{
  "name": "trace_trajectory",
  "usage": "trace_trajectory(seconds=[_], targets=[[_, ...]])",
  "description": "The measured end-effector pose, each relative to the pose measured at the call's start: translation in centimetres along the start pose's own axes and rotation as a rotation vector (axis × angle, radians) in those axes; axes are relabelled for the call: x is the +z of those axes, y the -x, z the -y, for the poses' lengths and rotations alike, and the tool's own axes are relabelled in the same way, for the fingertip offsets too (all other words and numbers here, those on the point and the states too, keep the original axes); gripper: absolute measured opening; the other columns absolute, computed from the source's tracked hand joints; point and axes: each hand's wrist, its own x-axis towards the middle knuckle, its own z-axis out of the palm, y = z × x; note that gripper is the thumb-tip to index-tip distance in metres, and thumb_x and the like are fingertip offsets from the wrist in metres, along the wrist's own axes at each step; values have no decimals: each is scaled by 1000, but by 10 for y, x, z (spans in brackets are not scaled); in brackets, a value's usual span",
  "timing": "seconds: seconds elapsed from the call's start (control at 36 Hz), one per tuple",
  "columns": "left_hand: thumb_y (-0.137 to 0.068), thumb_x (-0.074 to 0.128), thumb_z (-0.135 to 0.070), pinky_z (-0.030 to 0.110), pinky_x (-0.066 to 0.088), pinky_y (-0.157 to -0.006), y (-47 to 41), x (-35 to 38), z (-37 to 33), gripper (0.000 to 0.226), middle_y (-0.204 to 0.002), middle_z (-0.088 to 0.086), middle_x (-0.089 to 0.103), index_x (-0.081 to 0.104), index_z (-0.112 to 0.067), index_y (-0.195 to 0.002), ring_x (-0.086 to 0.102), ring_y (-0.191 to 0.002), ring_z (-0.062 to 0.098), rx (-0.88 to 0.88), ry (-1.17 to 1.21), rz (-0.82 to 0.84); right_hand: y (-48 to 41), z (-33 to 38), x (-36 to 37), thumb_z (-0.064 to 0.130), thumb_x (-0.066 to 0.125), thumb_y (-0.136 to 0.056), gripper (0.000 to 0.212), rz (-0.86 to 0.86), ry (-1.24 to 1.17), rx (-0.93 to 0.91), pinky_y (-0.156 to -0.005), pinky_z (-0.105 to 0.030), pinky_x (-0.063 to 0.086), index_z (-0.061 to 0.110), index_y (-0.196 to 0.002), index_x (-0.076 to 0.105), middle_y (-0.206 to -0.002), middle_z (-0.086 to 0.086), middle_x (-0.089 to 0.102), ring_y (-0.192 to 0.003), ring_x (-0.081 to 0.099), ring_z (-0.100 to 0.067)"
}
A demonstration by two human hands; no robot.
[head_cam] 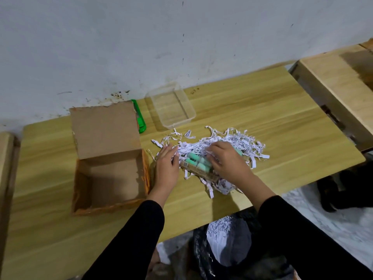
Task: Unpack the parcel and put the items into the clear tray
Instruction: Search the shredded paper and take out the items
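Note:
An open cardboard parcel box (110, 174) stands on the wooden table, its lid flap raised and its inside bare. To its right lies a heap of shredded white paper (238, 144). In the heap sit mint-green items (196, 158) on a brown card pack (193, 168). My left hand (167, 162) rests flat, fingers straight, on the heap's left edge. My right hand (226, 158) lies over the green items with fingers curled down into them; whether it grips them is hidden. The clear tray (173, 106) stands behind the heap and holds nothing.
A green utility knife (140, 118) lies between the box lid and the tray, near the wall. A second wooden table (333, 81) adjoins at the right. Below the table's front edge stands a black bag holding shredded paper (226, 239).

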Motion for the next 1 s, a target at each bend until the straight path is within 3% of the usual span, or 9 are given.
trace_trajectory(seconds=[0.14,0.22,0.33,0.44,0.61,0.81,1.0], targets=[[-96,47,-10,25,21,-110,-1,1,1,32,-142,12,47,57,-6,-126,32,-138,23,7,-5,-7,2,17,7,12,63,-81,17,-3,-5,-109,-71,-40,53,4,-96,66,-91,-12,65,-85,60,-29],[-96,47,-10,28,22,-111,-1,1,1,32,-141,12,47,57,-6,-126,32,-138,25,16,-15,-5,6,26,18,17,68,-77,27,68,45,-149,-73,-39,53,3,-99,64,-91,-14,63,-86,60,-32],[-97,44,-11,22,17,-110,2,0,3,34,-146,9,41,53,-8,-130,27,-141,22,37,-36,17,6,23,21,27,71,-76,43,86,104,-30,-88,-42,47,3,-110,60,-108,-15,59,-103,53,-33],[-99,41,-16,27,14,-114,10,3,8,38,-150,7,34,46,-11,-137,18,-144,20,84,-93,32,6,17,18,34,71,-77,53,104,67,59,-95,-41,44,6,-119,54,-118,-12,53,-113,46,-29],[-99,26,-34,29,7,-116,17,8,13,48,-156,0,20,31,-20,-145,7,-146,16,114,-258,86,11,10,21,39,74,-72,62,134,10,147,-89,-38,47,8,-121,52,-113,-11,55,-108,52,-28],[-87,0,-50,23,-7,-114,25,5,15,68,-158,-4,9,16,-24,-148,-1,-146,10,153,-412,134,12,11,15,39,77,-69,59,30,-107,217,-83,-33,46,7,-114,57,-108,-10,56,-100,52,-25],[-85,-3,-51,27,-3,-116,28,6,11,71,-158,-3,10,15,-23,-148,1,-146,13,143,-473,129,6,15,-3,35,78,-69,54,-69,-154,238,-81,-31,47,8,-112,59,-106,-9,56,-95,54,-23]])
